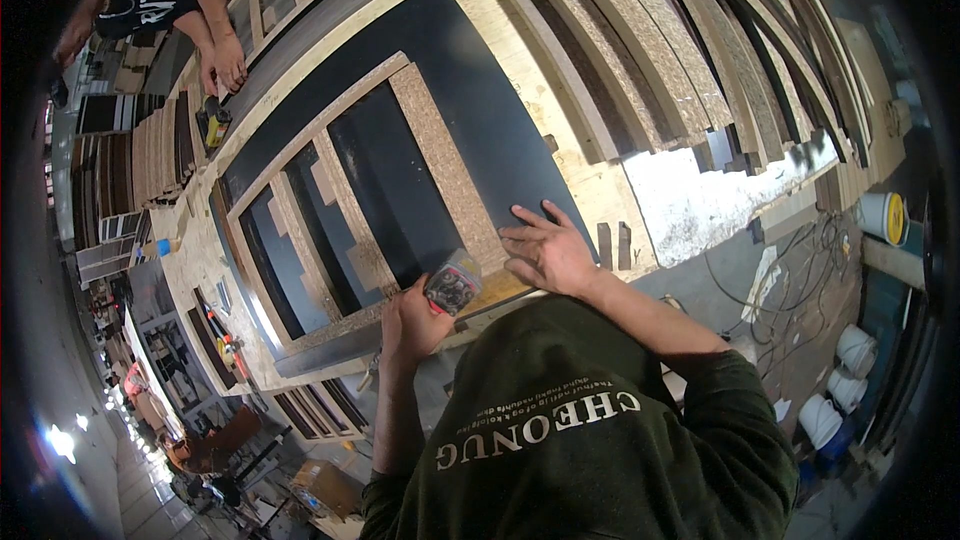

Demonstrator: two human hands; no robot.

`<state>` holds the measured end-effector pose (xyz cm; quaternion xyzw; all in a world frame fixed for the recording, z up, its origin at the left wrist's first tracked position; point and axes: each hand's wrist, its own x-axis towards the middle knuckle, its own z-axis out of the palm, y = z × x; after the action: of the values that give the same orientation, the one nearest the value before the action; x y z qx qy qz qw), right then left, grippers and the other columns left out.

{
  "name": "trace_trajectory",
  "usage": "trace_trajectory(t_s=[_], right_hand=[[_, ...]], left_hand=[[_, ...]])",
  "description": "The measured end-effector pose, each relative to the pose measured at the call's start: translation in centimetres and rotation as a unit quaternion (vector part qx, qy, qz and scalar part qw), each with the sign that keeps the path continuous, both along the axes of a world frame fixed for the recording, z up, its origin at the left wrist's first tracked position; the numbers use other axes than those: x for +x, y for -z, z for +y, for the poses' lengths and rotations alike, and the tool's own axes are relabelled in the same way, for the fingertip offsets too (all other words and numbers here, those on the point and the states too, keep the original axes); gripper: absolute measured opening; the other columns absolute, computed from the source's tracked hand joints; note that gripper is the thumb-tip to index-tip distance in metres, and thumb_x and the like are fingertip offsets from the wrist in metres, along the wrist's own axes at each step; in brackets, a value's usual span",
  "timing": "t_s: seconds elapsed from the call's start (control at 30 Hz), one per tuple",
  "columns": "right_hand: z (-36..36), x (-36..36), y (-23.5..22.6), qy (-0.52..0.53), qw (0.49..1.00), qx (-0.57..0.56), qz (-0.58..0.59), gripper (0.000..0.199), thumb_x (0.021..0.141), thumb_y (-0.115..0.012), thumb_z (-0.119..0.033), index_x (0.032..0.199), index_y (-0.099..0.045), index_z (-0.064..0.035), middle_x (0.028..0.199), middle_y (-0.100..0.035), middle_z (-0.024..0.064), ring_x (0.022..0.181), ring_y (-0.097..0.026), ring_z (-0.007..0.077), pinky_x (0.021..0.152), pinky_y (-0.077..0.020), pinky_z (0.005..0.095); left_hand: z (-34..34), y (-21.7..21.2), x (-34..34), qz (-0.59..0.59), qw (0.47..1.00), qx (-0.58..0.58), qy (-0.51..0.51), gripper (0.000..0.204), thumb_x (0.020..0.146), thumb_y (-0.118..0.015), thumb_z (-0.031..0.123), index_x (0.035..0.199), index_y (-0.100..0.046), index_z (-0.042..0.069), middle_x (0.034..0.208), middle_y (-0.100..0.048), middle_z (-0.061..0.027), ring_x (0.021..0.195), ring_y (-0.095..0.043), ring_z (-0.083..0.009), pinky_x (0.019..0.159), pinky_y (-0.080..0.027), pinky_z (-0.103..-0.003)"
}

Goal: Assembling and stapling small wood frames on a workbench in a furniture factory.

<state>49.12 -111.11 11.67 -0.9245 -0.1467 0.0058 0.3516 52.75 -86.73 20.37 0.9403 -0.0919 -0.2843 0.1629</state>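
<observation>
My left hand (408, 322) is closed round a grey, round-topped hand tool (453, 283) with red trim; its exact kind I cannot make out. The tool is over the near edge of a chipboard frame (437, 155) with several crossbars. Beneath the frame lies a large dark panel (478, 80) with rounded corners. Fingers spread, my right hand (555, 255) rests at the frame's near right corner and the panel beside it. Small wood blocks (322, 183) sit against the crossbars.
Curved chipboard strips (640, 50) are stacked at the far right of the plywood bench (590, 175). At the far left, a co-worker's hands (225, 65) are near a yellow tool (213, 123). White buckets (822, 420) and loose cables (790, 265) lie on the right.
</observation>
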Motion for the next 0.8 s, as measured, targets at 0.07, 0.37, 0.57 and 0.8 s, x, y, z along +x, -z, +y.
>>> trace_trajectory(t_s=[0.07,0.37,0.57,0.8], right_hand=[[0.0,0.0,0.0,-0.002,1.0,0.001,-0.006,0.026,0.08,-0.066,-0.03,0.097,-0.072,-0.0121,0.117,-0.063,-0.0003,0.127,-0.045,0.0217,0.109,-0.0274,0.0482],[0.1,-0.1,0.1,-0.007,1.0,0.003,0.001,0.027,0.081,-0.065,-0.03,0.1,-0.071,-0.0113,0.116,-0.064,0.0015,0.126,-0.046,0.0226,0.108,-0.0281,0.0483],[0.1,0.6,-2.1,0.033,0.996,0.059,0.051,0.056,0.075,-0.066,-0.038,0.125,-0.055,-0.0134,0.138,-0.046,0.0073,0.131,-0.04,0.025,0.111,-0.0243,0.0504],[0.4,2.0,-1.1,-0.048,0.998,-0.024,0.018,0.056,0.072,-0.065,-0.039,0.124,-0.056,-0.018,0.147,-0.035,0.0053,0.134,-0.035,0.0265,0.111,-0.024,0.0511]], left_hand=[[0.2,0.3,-0.2,-0.011,1.0,0.004,0.002,0.046,0.071,-0.078,0.028,0.108,-0.062,0.006,0.094,-0.068,-0.015,0.091,-0.067,-0.0275,0.077,-0.052,-0.038],[0.1,-0.2,-0.1,-0.004,1.0,-0.018,0.001,0.045,0.072,-0.077,0.026,0.109,-0.062,0.005,0.095,-0.068,-0.0154,0.09,-0.067,-0.0282,0.077,-0.052,-0.038],[0.1,-0.1,-0.3,-0.011,1.0,-0.009,-0.005,0.046,0.073,-0.076,0.026,0.111,-0.061,0.005,0.097,-0.068,-0.0158,0.092,-0.067,-0.0289,0.079,-0.052,-0.039],[0.9,0.0,0.6,0.025,0.999,-0.034,-0.019,0.049,0.071,-0.078,0.032,0.108,-0.062,0.003,0.09,-0.068,-0.0154,0.087,-0.067,-0.0289,0.076,-0.052,-0.04]])
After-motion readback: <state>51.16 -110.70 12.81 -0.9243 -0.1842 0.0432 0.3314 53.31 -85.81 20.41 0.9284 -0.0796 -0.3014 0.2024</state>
